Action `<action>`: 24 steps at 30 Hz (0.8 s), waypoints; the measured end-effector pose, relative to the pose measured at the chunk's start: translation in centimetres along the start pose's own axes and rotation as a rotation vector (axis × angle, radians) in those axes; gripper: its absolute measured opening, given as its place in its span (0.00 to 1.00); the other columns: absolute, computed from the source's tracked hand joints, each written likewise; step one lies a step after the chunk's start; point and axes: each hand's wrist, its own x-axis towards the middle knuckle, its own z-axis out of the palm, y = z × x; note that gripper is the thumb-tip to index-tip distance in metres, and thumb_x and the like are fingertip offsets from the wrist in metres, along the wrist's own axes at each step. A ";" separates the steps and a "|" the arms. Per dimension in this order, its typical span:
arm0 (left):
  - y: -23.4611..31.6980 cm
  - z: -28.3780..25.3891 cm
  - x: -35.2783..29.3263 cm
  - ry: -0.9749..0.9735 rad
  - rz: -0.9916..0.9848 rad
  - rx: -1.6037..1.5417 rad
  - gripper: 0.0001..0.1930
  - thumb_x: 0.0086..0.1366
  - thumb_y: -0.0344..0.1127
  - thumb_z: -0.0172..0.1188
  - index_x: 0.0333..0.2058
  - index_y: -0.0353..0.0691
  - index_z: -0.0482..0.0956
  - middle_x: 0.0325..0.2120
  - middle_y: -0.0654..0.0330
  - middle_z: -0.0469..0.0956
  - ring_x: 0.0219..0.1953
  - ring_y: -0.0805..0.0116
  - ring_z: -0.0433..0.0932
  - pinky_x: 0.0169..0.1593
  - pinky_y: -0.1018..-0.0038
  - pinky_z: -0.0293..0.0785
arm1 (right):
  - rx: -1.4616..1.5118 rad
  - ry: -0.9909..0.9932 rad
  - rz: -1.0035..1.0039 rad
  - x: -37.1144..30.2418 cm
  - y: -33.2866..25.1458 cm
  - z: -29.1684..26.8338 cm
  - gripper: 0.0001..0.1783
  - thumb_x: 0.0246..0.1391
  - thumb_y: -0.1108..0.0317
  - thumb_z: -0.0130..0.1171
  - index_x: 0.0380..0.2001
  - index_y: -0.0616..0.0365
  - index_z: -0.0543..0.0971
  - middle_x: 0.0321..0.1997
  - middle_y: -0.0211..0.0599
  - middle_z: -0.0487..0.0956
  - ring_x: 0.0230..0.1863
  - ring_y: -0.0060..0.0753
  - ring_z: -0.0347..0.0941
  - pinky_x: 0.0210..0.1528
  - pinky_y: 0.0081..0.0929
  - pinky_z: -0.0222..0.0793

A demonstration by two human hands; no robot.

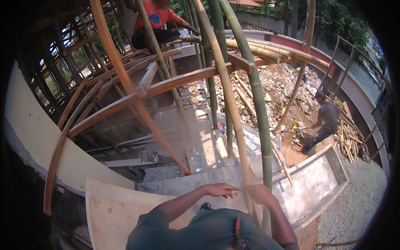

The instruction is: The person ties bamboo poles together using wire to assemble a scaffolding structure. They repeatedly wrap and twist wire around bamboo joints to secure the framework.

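My left hand [224, 190] reaches in from the left, its fingers pressed together and pointing at a pale bamboo pole [233, 112]. On the other side, my right hand [257, 194] is curled close against that pole. A thin dark strand, perhaps wire, shows near the hands; what the fingers pinch is too small to make out. Just right of my right hand rises a thicker green bamboo pole [259, 108]. A red-handled tool [237, 225] hangs at my waist.
A wooden beam [187, 84] crosses ahead, meeting a slanting timber [125, 79]. A person in an orange shirt [157, 21] sits up among the timbers. Below, another person [325, 118] crouches by rubble and a bamboo pile [348, 133]. A shallow wooden trough [310, 187] lies right, plywood [112, 212] left.
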 end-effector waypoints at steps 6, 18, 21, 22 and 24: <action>2.3 0.7 1.6 0.322 -0.012 0.100 0.17 0.74 0.41 0.47 0.32 0.37 0.78 0.21 0.63 0.69 0.26 0.74 0.68 0.35 0.71 0.66 | -0.016 0.034 0.186 -1.7 0.1 -2.7 0.12 0.61 0.61 0.54 0.44 0.51 0.81 0.33 0.47 0.82 0.39 0.53 0.79 0.41 0.47 0.73; 3.8 -0.2 -0.9 0.209 -0.035 0.057 0.16 0.74 0.41 0.50 0.32 0.38 0.79 0.18 0.69 0.65 0.23 0.80 0.60 0.29 0.78 0.61 | 0.019 -0.300 -0.064 -2.2 -0.1 -3.1 0.10 0.60 0.65 0.53 0.35 0.55 0.82 0.31 0.44 0.82 0.36 0.48 0.79 0.36 0.44 0.72; 6.6 1.6 -0.1 0.135 -0.012 0.030 0.16 0.74 0.41 0.51 0.31 0.38 0.80 0.18 0.71 0.64 0.22 0.82 0.59 0.28 0.79 0.59 | -0.115 -0.255 0.126 -1.6 2.8 -3.1 0.09 0.59 0.68 0.53 0.36 0.53 0.82 0.31 0.43 0.82 0.35 0.48 0.80 0.36 0.43 0.73; 6.4 1.2 0.3 0.183 -0.014 0.036 0.15 0.74 0.41 0.51 0.31 0.38 0.80 0.18 0.71 0.64 0.22 0.82 0.59 0.28 0.79 0.59 | -0.165 -0.229 0.183 -1.2 3.1 -3.5 0.09 0.58 0.69 0.53 0.37 0.53 0.82 0.31 0.43 0.82 0.34 0.48 0.80 0.36 0.43 0.74; 4.7 0.0 1.0 0.304 -0.011 0.047 0.15 0.73 0.40 0.51 0.32 0.38 0.81 0.18 0.71 0.64 0.22 0.82 0.59 0.28 0.79 0.59 | 0.234 -0.404 -0.199 -4.3 -0.2 -2.1 0.08 0.58 0.67 0.55 0.37 0.54 0.82 0.30 0.45 0.81 0.33 0.49 0.80 0.35 0.43 0.73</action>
